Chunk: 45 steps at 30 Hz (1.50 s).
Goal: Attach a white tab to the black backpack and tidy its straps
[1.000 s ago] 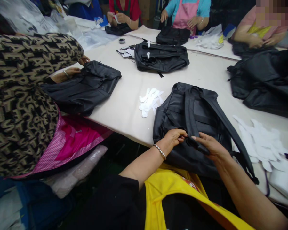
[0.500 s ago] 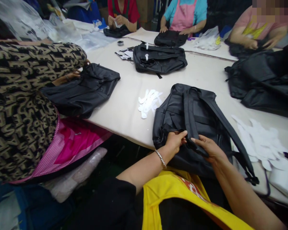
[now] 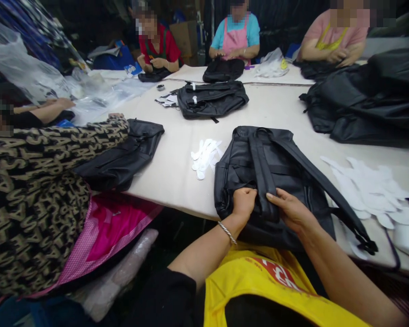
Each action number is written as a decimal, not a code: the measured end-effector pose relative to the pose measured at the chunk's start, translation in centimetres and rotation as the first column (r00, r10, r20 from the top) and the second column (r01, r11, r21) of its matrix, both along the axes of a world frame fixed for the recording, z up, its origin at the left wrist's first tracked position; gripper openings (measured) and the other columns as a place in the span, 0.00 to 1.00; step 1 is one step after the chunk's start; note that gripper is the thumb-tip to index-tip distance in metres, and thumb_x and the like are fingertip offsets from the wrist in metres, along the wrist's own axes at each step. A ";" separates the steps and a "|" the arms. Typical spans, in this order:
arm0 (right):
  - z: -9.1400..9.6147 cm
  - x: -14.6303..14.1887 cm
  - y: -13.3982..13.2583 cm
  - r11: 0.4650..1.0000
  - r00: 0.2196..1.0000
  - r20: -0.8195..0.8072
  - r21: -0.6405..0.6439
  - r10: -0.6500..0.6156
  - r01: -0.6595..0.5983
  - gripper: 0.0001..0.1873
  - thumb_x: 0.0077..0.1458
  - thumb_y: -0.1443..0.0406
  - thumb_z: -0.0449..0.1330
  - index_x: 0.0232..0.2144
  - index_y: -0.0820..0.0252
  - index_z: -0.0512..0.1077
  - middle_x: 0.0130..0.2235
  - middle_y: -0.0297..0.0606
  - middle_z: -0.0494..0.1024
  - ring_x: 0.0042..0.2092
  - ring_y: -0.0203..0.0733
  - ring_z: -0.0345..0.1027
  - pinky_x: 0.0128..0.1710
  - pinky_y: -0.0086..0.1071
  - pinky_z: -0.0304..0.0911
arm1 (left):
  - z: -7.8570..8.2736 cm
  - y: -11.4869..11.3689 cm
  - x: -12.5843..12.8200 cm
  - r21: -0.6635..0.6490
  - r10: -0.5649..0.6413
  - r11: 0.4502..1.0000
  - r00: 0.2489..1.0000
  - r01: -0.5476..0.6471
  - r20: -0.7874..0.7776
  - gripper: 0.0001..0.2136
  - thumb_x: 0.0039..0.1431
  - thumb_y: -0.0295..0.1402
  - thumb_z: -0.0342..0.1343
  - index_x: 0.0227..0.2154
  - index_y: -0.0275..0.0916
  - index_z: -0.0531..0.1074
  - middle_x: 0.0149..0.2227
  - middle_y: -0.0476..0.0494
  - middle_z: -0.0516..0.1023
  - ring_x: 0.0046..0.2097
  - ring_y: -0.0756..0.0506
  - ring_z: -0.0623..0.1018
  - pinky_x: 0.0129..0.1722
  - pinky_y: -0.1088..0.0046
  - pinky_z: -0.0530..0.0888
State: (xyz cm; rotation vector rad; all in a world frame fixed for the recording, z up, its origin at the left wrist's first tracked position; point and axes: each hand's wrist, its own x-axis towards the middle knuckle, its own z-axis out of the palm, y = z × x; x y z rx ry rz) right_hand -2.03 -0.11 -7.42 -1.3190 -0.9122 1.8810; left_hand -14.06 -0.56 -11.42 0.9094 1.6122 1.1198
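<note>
1. A long cream table top fills the middle of the frame, with a heap of black bags on it at upper right.
2. The black backpack lies on its front at the table's near edge, lower centre, with its back panel up and one long strap trailing to lower right.
3. Another black backpack sits at upper centre, and a third lies at left beside a co-worker's patterned sleeve.
4. White cut-out pieces lie in a large spread right of the near backpack and a smaller bunch left of it.
5. The left hand (a silver bangle on its wrist) sits against the lower end of a padded shoulder strap, fingers curled; it may be grasping the strap, but the angle hides this.
6. The right hand rests open on the backpack, fingers extended, their tips touching that strap without gripping it.
</note>
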 end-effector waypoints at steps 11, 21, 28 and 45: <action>-1.7 -0.4 0.5 0.939 0.959 0.281 0.318 0.038 -0.130 0.18 0.40 0.58 0.59 0.34 0.63 0.68 0.33 0.37 0.74 0.35 0.41 0.66 0.35 0.33 0.62 | 0.9 1.4 -0.7 -0.015 0.076 0.997 0.944 -0.075 0.320 0.06 0.40 0.27 0.50 0.14 0.32 0.68 0.14 0.53 0.62 0.19 0.55 0.61 0.21 0.80 0.58; -2.0 -3.3 -0.3 0.816 0.683 0.649 0.563 -0.336 -0.134 0.10 0.45 0.59 0.52 0.22 0.60 0.62 0.24 0.36 0.68 0.28 0.39 0.62 0.30 0.31 0.57 | 3.3 -0.3 -0.8 0.034 -0.011 0.999 0.836 -0.008 0.548 0.16 0.37 0.37 0.60 0.30 0.32 0.70 0.29 0.44 0.74 0.30 0.51 0.72 0.34 0.75 0.67; 0.0 -1.9 -2.5 0.945 0.999 -0.002 0.322 0.050 -0.047 0.17 0.43 0.61 0.56 0.37 0.61 0.64 0.37 0.40 0.71 0.36 0.38 0.67 0.33 0.31 0.64 | 3.3 0.9 -4.3 -0.234 0.031 0.965 0.837 0.117 0.546 0.06 0.44 0.29 0.56 0.26 0.31 0.69 0.22 0.47 0.71 0.23 0.53 0.70 0.32 0.73 0.69; -2.4 0.4 -1.8 0.976 0.993 -0.040 0.190 0.114 -0.104 0.11 0.44 0.67 0.54 0.32 0.65 0.71 0.31 0.39 0.74 0.27 0.33 0.66 0.22 0.24 0.61 | 4.1 1.5 -5.6 -0.391 0.124 0.909 0.799 0.146 0.588 0.05 0.51 0.25 0.48 0.25 0.29 0.68 0.23 0.43 0.73 0.24 0.52 0.73 0.28 0.76 0.73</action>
